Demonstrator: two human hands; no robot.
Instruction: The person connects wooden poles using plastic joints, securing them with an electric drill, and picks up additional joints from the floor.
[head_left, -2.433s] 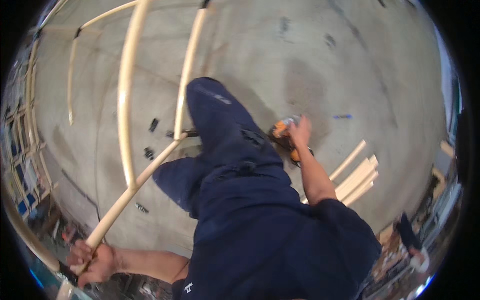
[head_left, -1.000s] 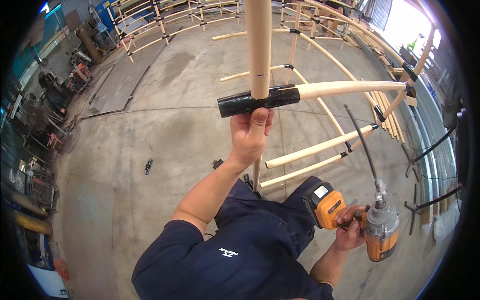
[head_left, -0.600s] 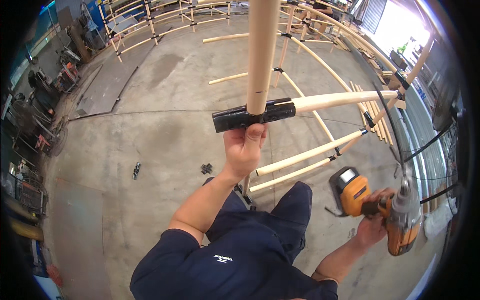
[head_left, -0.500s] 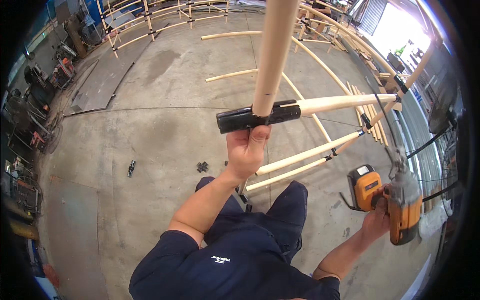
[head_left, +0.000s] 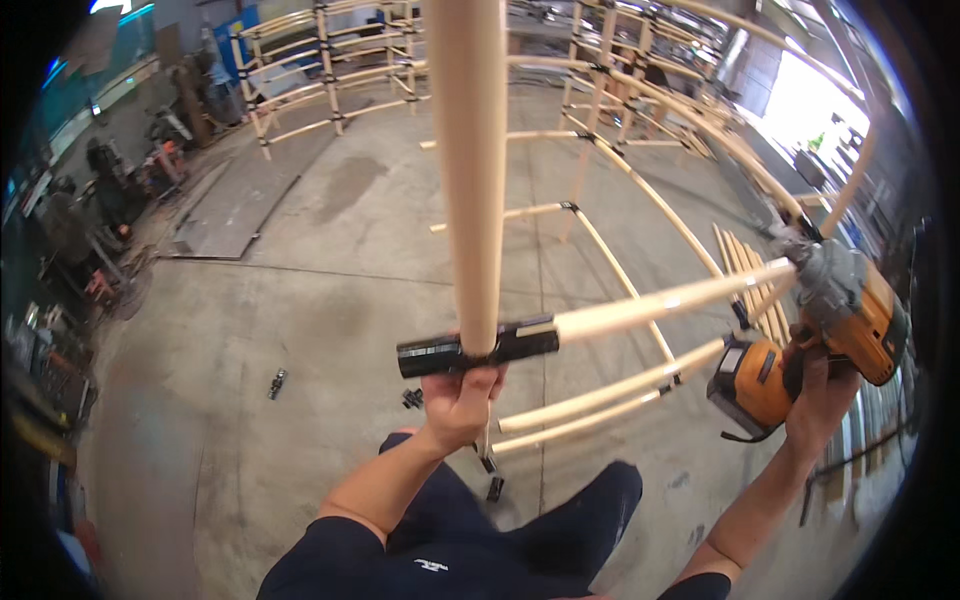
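Observation:
My left hand [head_left: 462, 408] is closed around the underside of a black pipe joint [head_left: 420, 358]. A thick beige upright pipe [head_left: 478, 180] stands in that joint, and a beige crosswise pipe [head_left: 660, 303] runs from it to the right. With my right hand [head_left: 822, 400] I grip an orange and black cordless driver [head_left: 868, 318] by its handle, its battery pack low on the left. The driver's nose is up at the far right end of the crosswise pipe, by a black joint there. Whether the tip touches a fastener is hidden.
Beige pipe frame rails [head_left: 615, 385] curve away on the right. Loose pipes [head_left: 752, 275] lie beyond. Loose black joints [head_left: 277, 384] rest on the concrete floor [head_left: 330, 330]. More pipe racks [head_left: 330, 75] stand at the back; machines and tools [head_left: 105, 275] line the left wall.
My right hand has raised the driver up and to the right, to the end of the crosswise pipe. My view has tilted up, and the held joint sits lower and further left in it.

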